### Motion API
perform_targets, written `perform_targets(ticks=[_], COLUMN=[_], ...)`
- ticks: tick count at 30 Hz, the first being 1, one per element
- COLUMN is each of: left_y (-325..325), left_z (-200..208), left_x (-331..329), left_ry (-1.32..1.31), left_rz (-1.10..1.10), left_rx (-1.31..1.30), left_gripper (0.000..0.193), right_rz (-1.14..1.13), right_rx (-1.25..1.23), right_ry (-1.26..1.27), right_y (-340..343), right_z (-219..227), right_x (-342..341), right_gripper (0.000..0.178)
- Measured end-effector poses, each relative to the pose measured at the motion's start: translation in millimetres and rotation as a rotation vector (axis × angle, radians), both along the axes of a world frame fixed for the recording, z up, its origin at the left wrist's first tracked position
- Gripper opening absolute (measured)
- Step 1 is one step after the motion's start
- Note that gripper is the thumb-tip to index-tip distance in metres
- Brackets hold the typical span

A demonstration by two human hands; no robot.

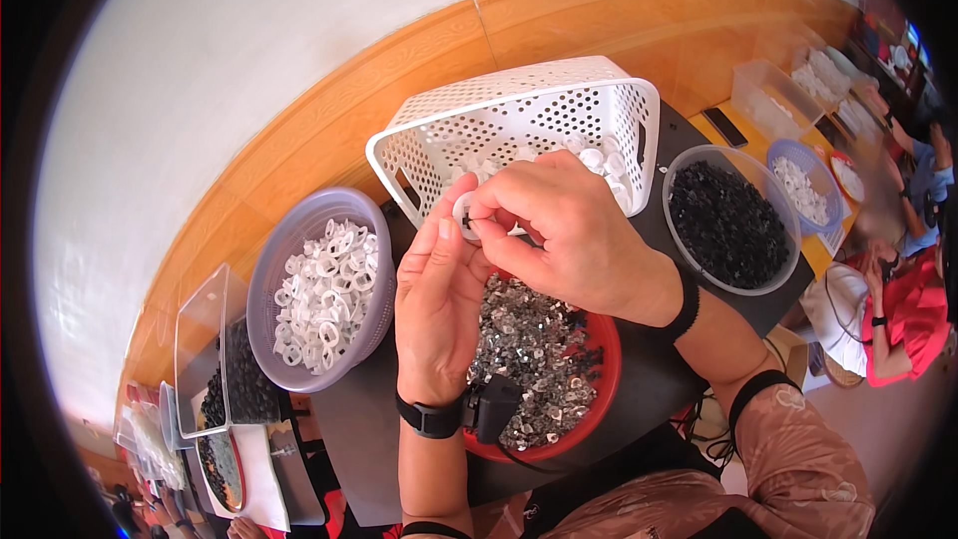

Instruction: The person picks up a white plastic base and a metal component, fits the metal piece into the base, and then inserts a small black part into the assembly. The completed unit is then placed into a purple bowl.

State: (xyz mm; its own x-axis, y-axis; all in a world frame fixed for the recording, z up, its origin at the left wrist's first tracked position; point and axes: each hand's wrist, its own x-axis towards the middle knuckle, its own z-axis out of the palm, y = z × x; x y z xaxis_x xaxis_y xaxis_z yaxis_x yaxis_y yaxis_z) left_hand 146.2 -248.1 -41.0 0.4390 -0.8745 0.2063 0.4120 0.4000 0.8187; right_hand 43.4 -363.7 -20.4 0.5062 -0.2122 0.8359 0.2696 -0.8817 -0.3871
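Note:
Between my two hands is a small round white plastic part (pixel 463 210) with something dark at its middle. My left hand (pixel 439 289) pinches it from the left with thumb and fingers. From the right, my right hand (pixel 554 225) has its thumb and forefinger pressed at the same part; any small piece in those fingertips is too small to make out. Both hands are raised above a red bowl (pixel 611 369) of small shiny metal pieces and in front of a white perforated basket (pixel 519 100) that holds white parts.
At left stand a lavender basket (pixel 261 279) of white rings and a clear bin (pixel 205 339) with black parts. A bowl of black pieces (pixel 728 220) sits at right, near a phone (pixel 725 127) and a small basket (pixel 803 185). People sit farther right.

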Motion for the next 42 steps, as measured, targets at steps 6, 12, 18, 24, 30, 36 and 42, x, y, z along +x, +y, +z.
perform_targets(ticks=[6, 12, 18, 24, 30, 36, 42], left_y=[0.4, -4.5, -4.6, -9.3, -7.0, -11.8, -11.5], left_z=[-3.2, -6.1, -10.9, -11.6, -4.6, -7.6, -6.2], left_x=[1.1, -4.1, -1.5, -11.4, -13.5, -12.8, -12.5], left_ry=[-0.041, -0.011, 0.049, -0.052, -0.079, -0.115, -0.187], left_rz=[0.042, 0.076, 0.081, 0.208, 0.267, 0.338, 0.414], left_rx=[-0.041, -0.046, -0.115, -0.173, -0.181, -0.182, -0.185], left_gripper=[0.048, 0.041, 0.034, 0.028, 0.025, 0.022, 0.024], right_rz=[0.107, 0.136, 0.141, 0.158, 0.107, 0.046, 0.148], right_rx=[0.129, 0.234, 0.337, 0.442, 0.470, 0.453, 0.501], right_ry=[0.086, 0.136, 0.208, 0.246, 0.276, 0.231, 0.210], right_y=[-2.1, -2.2, 3.6, -4.4, -9.3, -22.7, -32.1], right_z=[0.3, 5.2, 4.1, -5.5, -11.6, -24.3, -30.1], right_x=[1.2, -4.0, -1.0, -5.1, -7.4, -5.2, -2.8], right_gripper=[0.008, 0.011, 0.007, 0.008, 0.008, 0.010, 0.015])
